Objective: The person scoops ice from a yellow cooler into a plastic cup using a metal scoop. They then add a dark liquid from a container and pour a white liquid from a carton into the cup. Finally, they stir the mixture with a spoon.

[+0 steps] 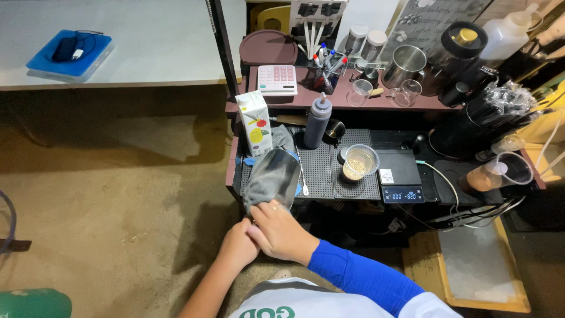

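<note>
while both hands meet at the counter's front edge, right hand (281, 231) wraps the base of a clear plastic cup (276, 175); left hand (238, 244) closes beside it, grip unclear. cup likely light, thin-walled, easily crushed—hold low near base. grey cloth (256, 189) inside.

A small drinks stall on bare ground.

The dirt floor (118, 194) spreads from nine to six o'clock. At one o'clock a dark counter (376, 100) crowds together a calculator (277, 78), metal jug (406, 63) and glass jars (365, 41); nearer, a digital scale (400, 176), a milk carton (254, 122) and a squeeze bottle (318, 121).
</note>
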